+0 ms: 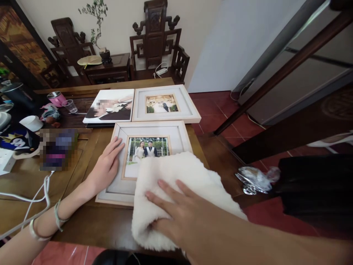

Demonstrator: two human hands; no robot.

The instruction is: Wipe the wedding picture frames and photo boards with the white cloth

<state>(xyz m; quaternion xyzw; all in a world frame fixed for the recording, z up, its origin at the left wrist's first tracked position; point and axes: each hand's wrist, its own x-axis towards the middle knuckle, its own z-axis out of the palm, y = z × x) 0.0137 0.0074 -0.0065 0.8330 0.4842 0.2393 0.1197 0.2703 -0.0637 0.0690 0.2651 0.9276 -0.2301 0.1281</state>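
A light wooden picture frame (pixel 110 186) with a wedding photo of two people lies flat near the table's front edge. My left hand (pixel 108 167) rests on its left side, fingers stretched out over the border. A thick, fluffy white cloth (pixel 182 165) covers the frame's lower right part and spills past its right side. On top of the cloth, my right hand (pixel 179 209) presses down with its fingers apart and the thumb partly in a fold. Behind lie a second wooden picture frame (pixel 194 110) and a white-edged photo panel (pixel 103 97), side by side.
At the left of the wooden table (pixel 82 221) are a phone-like object (pixel 57 151), white cables (pixel 45 191), a pink mug (pixel 56 98), a clear cup (pixel 71 106) and a dark kettle (pixel 16 92). Dark carved chairs (pixel 156 36) stand beyond. A plastic-wrapped bundle (pixel 255 178) lies at right.
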